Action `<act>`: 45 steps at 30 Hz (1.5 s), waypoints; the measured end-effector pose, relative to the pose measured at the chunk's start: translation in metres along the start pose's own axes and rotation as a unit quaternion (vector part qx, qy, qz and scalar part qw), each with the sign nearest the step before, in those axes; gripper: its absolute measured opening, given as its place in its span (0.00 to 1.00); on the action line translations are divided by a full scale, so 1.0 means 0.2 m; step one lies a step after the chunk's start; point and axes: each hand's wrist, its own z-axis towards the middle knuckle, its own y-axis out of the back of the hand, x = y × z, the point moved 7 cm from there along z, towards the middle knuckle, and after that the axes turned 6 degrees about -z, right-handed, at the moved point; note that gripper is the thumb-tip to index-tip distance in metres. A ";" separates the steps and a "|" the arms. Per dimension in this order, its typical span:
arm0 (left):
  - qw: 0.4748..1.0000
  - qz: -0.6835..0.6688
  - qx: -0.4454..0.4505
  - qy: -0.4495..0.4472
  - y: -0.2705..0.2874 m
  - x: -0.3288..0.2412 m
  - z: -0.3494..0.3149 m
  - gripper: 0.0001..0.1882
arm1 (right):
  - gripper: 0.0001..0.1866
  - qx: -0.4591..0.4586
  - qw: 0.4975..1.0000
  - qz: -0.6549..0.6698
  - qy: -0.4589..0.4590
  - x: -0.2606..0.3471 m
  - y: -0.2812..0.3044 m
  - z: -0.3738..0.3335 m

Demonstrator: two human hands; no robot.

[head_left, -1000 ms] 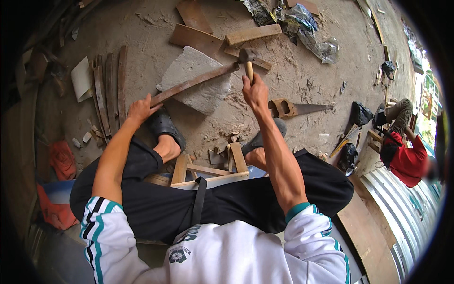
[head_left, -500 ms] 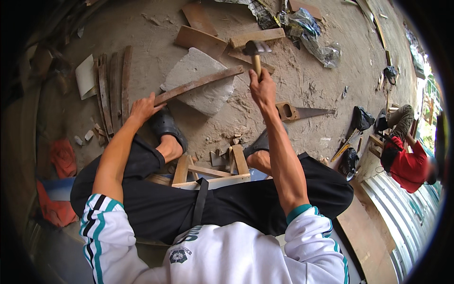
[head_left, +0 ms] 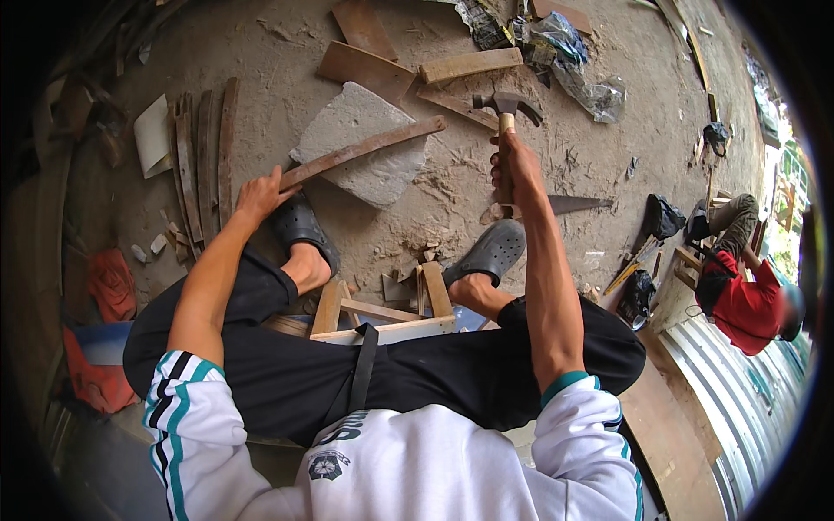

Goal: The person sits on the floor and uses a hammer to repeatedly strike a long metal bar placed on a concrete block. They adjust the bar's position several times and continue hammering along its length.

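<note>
My left hand (head_left: 261, 195) grips the near end of a long wooden strip (head_left: 365, 149), which lies slanted across a grey stone slab (head_left: 365, 143) on the dirt floor. My right hand (head_left: 512, 165) is shut on the wooden handle of a claw hammer (head_left: 506, 106), held upright with its metal head raised above the strip's far end. I sit on a low wooden stool (head_left: 382, 317) with my feet in dark clogs on either side.
A handsaw (head_left: 556, 206) lies behind my right hand. Curved wooden slats (head_left: 200, 156) lie at the left, loose boards (head_left: 469, 63) and plastic bags (head_left: 573, 61) at the back. A person in red (head_left: 738, 295) crouches at the right by corrugated metal sheet (head_left: 747, 391).
My right hand has lifted the hammer up and away from the strip, shifting right. My left hand keeps its hold on the strip.
</note>
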 end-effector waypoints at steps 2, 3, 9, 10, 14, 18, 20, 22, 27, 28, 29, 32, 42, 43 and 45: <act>1.000 -0.008 -0.001 -0.012 0.01 0.02 0.02 0.29 | 0.27 -0.003 0.997 -0.074 -0.003 -0.02 -0.02 0.01; 1.000 -0.016 -0.001 -0.018 0.01 0.04 0.01 0.29 | 0.28 0.066 0.985 -0.159 -0.007 -0.03 -0.05 0.00; 1.000 0.004 0.021 -0.016 0.03 0.08 0.05 0.30 | 0.28 0.090 0.992 -0.084 0.023 0.12 0.02 0.02; 1.000 0.011 0.022 -0.017 0.03 0.08 0.06 0.30 | 0.28 0.078 0.995 -0.045 0.040 0.14 0.02 0.03; 0.999 0.006 0.021 -0.031 0.06 0.08 0.09 0.31 | 0.27 0.086 0.974 -0.208 0.001 0.08 -0.04 0.04; 0.998 0.029 0.039 -0.026 0.07 0.11 0.11 0.32 | 0.28 0.199 0.904 -0.378 0.005 0.14 -0.14 -0.02; 0.998 0.034 0.043 -0.020 0.08 0.12 0.11 0.32 | 0.30 0.181 0.919 -0.347 0.033 0.20 -0.16 -0.02; 0.998 0.036 0.049 -0.017 0.10 0.10 0.12 0.32 | 0.31 0.157 0.945 -0.284 0.053 0.29 -0.14 -0.02; 0.999 0.015 0.048 -0.014 0.09 0.09 0.11 0.31 | 0.28 0.009 0.981 -0.191 0.045 0.35 0.03 0.08; 0.999 0.015 0.051 -0.013 0.10 0.09 0.12 0.31 | 0.28 -0.013 0.984 -0.174 0.034 0.30 0.04 0.08; 0.998 0.013 0.053 -0.016 0.10 0.09 0.13 0.31 | 0.27 -0.035 0.987 -0.157 0.023 0.24 0.05 0.09; 0.998 0.013 0.053 -0.023 0.11 0.07 0.14 0.30 | 0.27 0.052 0.962 -0.267 -0.041 0.09 -0.08 0.02; 0.998 0.021 0.026 -0.047 0.11 0.10 0.15 0.31 | 0.28 0.040 0.970 -0.237 0.030 0.31 -0.07 -0.01; 0.998 0.020 0.021 -0.050 0.12 0.09 0.16 0.31 | 0.28 0.062 0.947 -0.314 0.020 0.25 -0.09 0.00; 0.998 0.030 0.034 -0.045 0.15 0.08 0.19 0.31 | 0.28 0.106 0.924 -0.368 0.000 0.21 -0.07 0.01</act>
